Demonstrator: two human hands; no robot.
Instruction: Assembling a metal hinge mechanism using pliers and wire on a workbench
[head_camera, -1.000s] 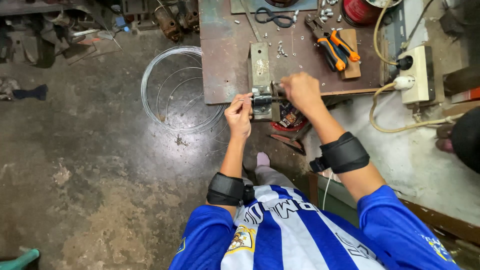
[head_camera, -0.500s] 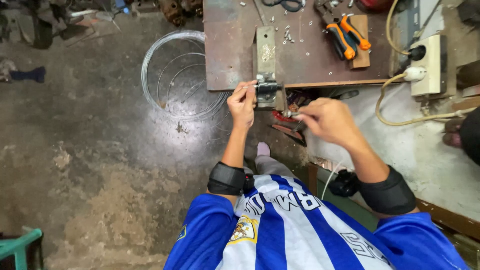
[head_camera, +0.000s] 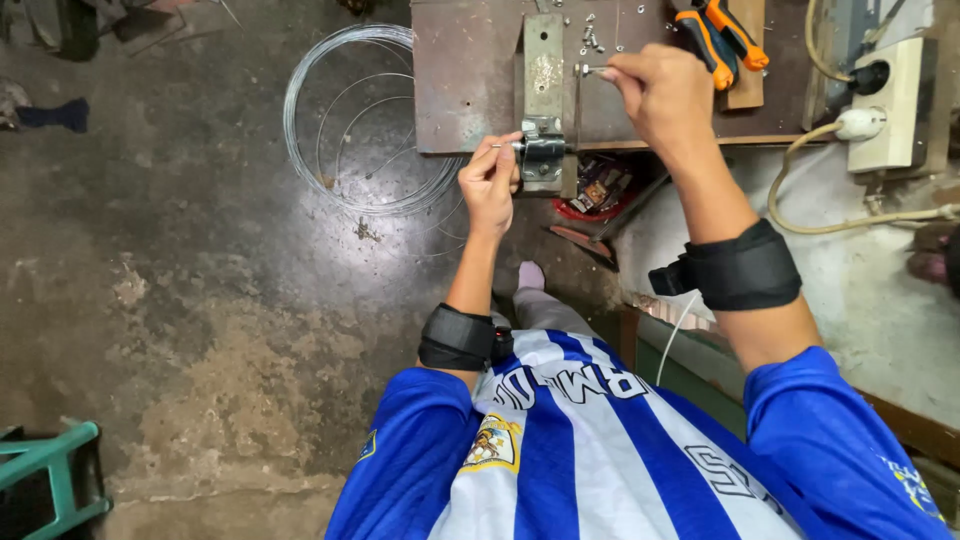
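Your left hand (head_camera: 490, 180) is up at the front edge of the metal worktop (head_camera: 470, 80), fingers pinched together on a thin length of wire (head_camera: 503, 146) that pokes out to the 9 o'clock side of the small steel clamp block (head_camera: 543, 152). That block sits at the near end of a grey metal jig plate (head_camera: 543, 70), which runs away from you toward 12 o'clock. Your right hand (head_camera: 660, 95) is at 2 o'clock from the left, over the worktop, fingers closed in a pinch on a short metal pin (head_camera: 592, 70) just beside the jig plate's right edge. Whether the pin touches the plate, I cannot tell.

At 12 o'clock from the pin lie a few loose screws (head_camera: 592, 35). At 1 o'clock from your right hand rest orange-handled pliers (head_camera: 720, 35), on a wooden block. Further out at 3 o'clock, a white socket box (head_camera: 905, 100) with a black plug and a white plug in it, beige cable trailing off.

Down on the concrete floor at 9 o'clock from the worktop lies a coil of bare wire (head_camera: 360, 120), its near edge tucked under the worktop's corner. A green stool (head_camera: 50, 470) shows at the 8 o'clock corner. Black bands wrap both your forearms.
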